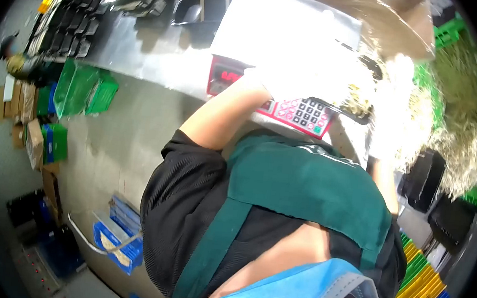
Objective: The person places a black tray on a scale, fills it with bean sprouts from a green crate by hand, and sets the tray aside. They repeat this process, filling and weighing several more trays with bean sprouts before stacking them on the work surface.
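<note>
At upper centre, the left hand (276,78) and right hand (396,100) flank a black plastic tray of pale sprouts (356,105) on the white electronic scale (304,112) — glare hides both grips, so I cannot tell how open they are. Probably best: tray flat, hands lifted off before reading.

Green crates (85,87), blue crates (123,235) on floor; blk trays (70,26) stacked.

You can read next to nothing here. On the front of the weighing scale (283,28), at 12 o'clock in your view, the display (230,75) glows with red digits, but they are too blurred to tell. At 4 o'clock from it, the keypad (304,114) has dark keys with white marks too small to read.
</note>
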`<state>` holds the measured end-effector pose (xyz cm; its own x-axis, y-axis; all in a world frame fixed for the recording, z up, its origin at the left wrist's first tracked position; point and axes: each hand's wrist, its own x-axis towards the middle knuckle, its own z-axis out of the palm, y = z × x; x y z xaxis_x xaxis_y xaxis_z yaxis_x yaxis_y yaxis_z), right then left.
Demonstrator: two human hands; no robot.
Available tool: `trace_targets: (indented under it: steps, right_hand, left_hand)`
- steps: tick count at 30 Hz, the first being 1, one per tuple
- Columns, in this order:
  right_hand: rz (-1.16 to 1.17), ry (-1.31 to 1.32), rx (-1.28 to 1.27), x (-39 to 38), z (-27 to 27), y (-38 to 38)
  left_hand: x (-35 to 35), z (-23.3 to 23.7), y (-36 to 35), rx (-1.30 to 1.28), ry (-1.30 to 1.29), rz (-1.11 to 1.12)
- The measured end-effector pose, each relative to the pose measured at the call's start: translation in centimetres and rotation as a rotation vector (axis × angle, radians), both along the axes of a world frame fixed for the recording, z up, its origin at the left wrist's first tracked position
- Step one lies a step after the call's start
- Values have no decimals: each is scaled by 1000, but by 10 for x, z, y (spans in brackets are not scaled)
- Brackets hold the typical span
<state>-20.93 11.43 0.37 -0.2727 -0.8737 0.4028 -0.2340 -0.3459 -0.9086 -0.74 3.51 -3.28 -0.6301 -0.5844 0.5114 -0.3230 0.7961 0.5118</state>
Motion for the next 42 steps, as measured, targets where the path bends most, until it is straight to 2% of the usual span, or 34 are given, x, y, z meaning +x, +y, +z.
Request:
trace_targets:
  steps: [1, 3, 4, 6, 8, 9, 11, 12, 13, 14, 15, 17, 18, 19, 21, 22, 23, 24, 25, 26, 27, 28, 29, 31, 32, 33, 35, 37, 38, 39, 40, 41, 42]
  right_hand:
    - [-117, 588, -61, -4, 6, -17]
    - [53, 651, -76, -1, 8, -32]
    - [71, 718, -8, 1, 4, -40]
    - [84, 782, 66, 6, 7, -44]
    - [210, 754, 271, 7, 22, -43]
    - [245, 621, 307, 5, 20, -39]
    - [265, 896, 88, -10, 20, -37]
    - [263, 897, 101, -20, 26, -36]
    - [224, 1130, -60, -32, 36, -38]
    - [178, 1360, -232, -42, 41, -41]
    - [172, 1361, -229, -50, 39, -41]
    - [482, 798, 59, -65, 31, -38]
    - [449, 876, 312, -80, 11, -36]
    - [450, 876, 312, -82, 2, -32]
    - [416, 334, 321, -86, -8, -30]
    - [445, 197, 224, -89, -3, -28]
    - [448, 192, 217, -95, 5, -21]
    - [349, 102, 276, -102, 15, -11]
    - [249, 16, 336, -112, 19, -4]
    - [122, 22, 410, -122, 18, -2]
    - [-2, 30, 483, -138, 17, 0]
    - [56, 61, 517, -171, -8, -3]
    - [66, 60, 524, -172, -12, -2]
    - [7, 840, 798, -167, -17, 4]
    - [-11, 876, 659, -161, -9, 16]
    - [-93, 712, 774, -158, -2, 20]
    - [13, 403, 651, -183, -13, 31]
    - [-1, 183, 334, -142, -6, 31]
    - [65, 69, 198, -120, -12, 21]
    - [119, 97, 180, -97, -10, 13]
    - [160, 133, 87, -72, -8, 1]
    - [186, 170, -10, -51, -5, -12]
    - [211, 341, -62, -40, 2, -27]
  left_hand:
    - [-9, 7, -1, -4, 15, -33]
    - [-21, 22, -7, -96, -163, 124]
    - [-24, 23, -13, -103, -154, 108]
    - [-28, 21, -21, 119, -300, 55]
    - [-28, 18, -21, 49, -220, 8]
    - [-27, 20, -19, -14, -143, -37]
    - [-27, 22, -20, -91, -190, -72]
    - [-31, 34, -17, -40, -334, -78]
    - [-34, 44, -15, 6, -479, -83]
    - [-35, 48, -15, 77, -473, -80]
    - [-36, 53, -14, 74, -473, -86]
    - [-36, 61, -12, 45, -536, -76]
    - [-35, 58, -12, 47, -535, -77]
    - [-33, 51, -12, -41, -463, -58]
    - [-31, 33, -16, -133, -394, -26]
    - [-29, 22, -20, -196, -235, -52]
    - [-28, 12, -24, -259, -76, -82]
    - [-27, 11, -23, -262, -81, -83]
    - [-27, 11, -21, 192, 89, -195]
    - [-28, 11, -20, 645, 263, -299]
    - [-27, 15, -17, 642, 270, -294]
    - [-23, 25, -13, 603, 208, -217]
    - [-16, 38, -7, 570, 143, -136]
    - [6, 69, 3, 501, 8, 29]
    - [18, 82, 4, 458, -59, 116]
    - [32, 88, 5, 419, -127, 206]
    - [70, 65, -17, 474, 257, 124]
    - [94, 52, -30, 551, 286, 209]
    - [100, 44, -36, 363, 133, 88]
    - [85, 36, -34, 585, 263, 93]
    - [66, 39, -26, 28, 42, 141]
    - [32, 58, -19, 14, -140, 320]
    - [15, 57, -11, -107, -143, 278]
